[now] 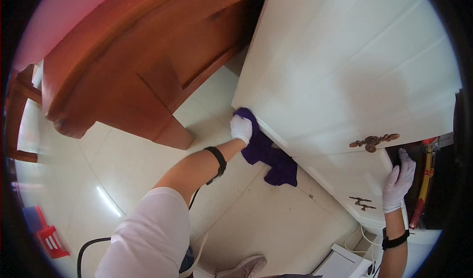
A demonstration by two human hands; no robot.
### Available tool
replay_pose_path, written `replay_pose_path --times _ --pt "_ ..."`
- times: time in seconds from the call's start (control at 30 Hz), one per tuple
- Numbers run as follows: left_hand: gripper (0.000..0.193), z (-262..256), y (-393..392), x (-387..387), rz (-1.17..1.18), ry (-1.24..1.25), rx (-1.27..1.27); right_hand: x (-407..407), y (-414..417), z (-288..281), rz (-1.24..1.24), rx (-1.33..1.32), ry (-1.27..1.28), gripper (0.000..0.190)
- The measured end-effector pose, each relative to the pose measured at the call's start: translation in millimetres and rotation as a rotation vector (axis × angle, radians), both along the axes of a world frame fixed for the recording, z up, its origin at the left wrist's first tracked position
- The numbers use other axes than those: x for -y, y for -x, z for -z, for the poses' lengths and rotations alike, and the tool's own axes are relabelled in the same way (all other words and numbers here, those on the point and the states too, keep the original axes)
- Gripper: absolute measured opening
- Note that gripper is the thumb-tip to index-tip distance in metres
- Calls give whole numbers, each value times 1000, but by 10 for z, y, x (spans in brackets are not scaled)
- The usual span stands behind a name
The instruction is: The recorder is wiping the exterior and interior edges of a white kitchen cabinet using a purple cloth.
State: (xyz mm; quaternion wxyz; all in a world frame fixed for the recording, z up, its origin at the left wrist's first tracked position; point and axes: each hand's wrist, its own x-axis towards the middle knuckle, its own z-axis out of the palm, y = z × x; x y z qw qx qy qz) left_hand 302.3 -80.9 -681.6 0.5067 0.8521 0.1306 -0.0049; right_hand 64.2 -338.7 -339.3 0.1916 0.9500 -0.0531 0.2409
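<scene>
My left hand (241, 128), in a white glove, grips a dark purple cloth (271, 152) at the lower corner of a white cabinet door (317, 75). The cloth hangs down beside the door's bottom edge, over the tiled floor. My right hand (399, 183), also gloved in white, rests with its fingers extended on the upper edge of the white cabinet front at the right. Ornate bronze-coloured handles (374, 143) are fixed to the cabinet, one near the right hand.
A reddish-brown wooden furniture piece (147, 75) stands at the upper left. Red and yellow wrapped items (426, 182) lie on the dark surface at the right. A white box-like object (338, 263) and cables are at the lower right. A red and blue object (51, 241) sits at the far left.
</scene>
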Motion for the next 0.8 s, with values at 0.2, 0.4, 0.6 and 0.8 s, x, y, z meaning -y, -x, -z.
replay_pose_path --times 0.2,0.4,0.6,0.8 --pt "22 154 99 -25 53 -96 113 -58 -48 -12 -28 25 7 36" --pt "25 -67 -64 -200 176 -47 33 -18 2 30 19 2 -20 35" --pt "25 391 185 234 399 -385 208 -37 33 -70 -9 32 15 34" --pt "15 855 598 624 937 -671 640 -26 17 -20 4 19 11 36"
